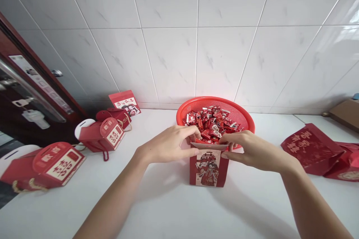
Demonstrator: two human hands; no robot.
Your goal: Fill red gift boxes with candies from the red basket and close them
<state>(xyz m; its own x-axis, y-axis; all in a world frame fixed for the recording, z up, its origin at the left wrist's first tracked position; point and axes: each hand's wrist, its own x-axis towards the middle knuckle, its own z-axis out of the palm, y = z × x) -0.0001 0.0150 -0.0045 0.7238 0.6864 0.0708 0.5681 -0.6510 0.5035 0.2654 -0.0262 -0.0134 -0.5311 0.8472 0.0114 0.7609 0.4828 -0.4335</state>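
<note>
A red box (209, 168) is held upright on the table (174, 209), its top edge pinched by the left hand (169, 143) and the right hand (249, 147). Just behind the box, a basket (243, 117) of candy (213, 125) is set; well to its left, across open table, more boxes (98, 136) are placed.

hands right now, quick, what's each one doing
Left hand: closed, thumb and fingers pinching the red box at its top left edge.
Right hand: closed, pinching the same box at its top right edge.
</note>
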